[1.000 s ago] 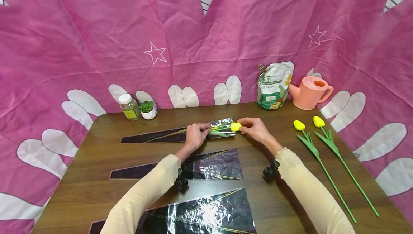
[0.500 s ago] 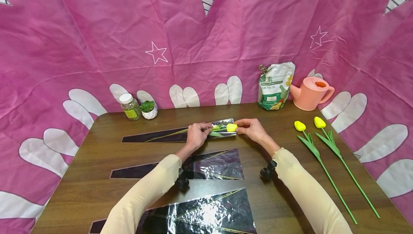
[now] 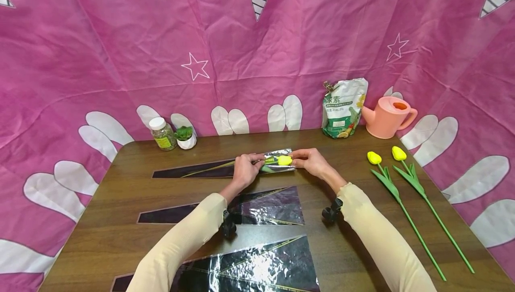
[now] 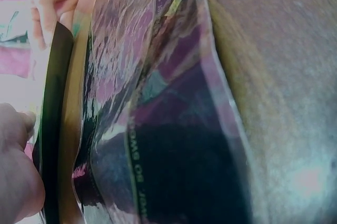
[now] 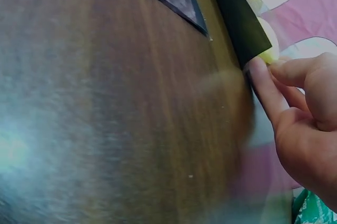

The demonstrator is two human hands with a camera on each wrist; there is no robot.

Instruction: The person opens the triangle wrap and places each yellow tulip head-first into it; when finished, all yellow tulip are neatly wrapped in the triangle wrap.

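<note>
A yellow artificial tulip (image 3: 284, 160) lies along the wide end of the farthest dark flower sleeve (image 3: 201, 169), its bloom just within the right edge. My left hand (image 3: 244, 170) grips the sleeve at mid-length, covering part of it and the stem. At the wide end, my right hand (image 3: 314, 162) pinches the tip of the bloom between thumb and fingers. The right wrist view shows the yellow bloom (image 5: 269, 56) peeking out beside the sleeve's raised dark edge (image 5: 237, 18), right at my fingertips. In the left wrist view, the sleeve edge (image 4: 55, 103) stands up between both hands.
Two more flower sleeves, a middle one (image 3: 273, 205) and a near one (image 3: 265, 265), lie flat. Two yellow tulips (image 3: 396, 193) lie at the right. Along the back stand a jar (image 3: 162, 135), a potted plant (image 3: 185, 137), a pouch (image 3: 344, 108) and a pink watering can (image 3: 386, 117).
My right hand has moved left, and the tulip's bloom has slid left with it from the sleeve's edge further in. My left hand has stayed in place on the sleeve.
</note>
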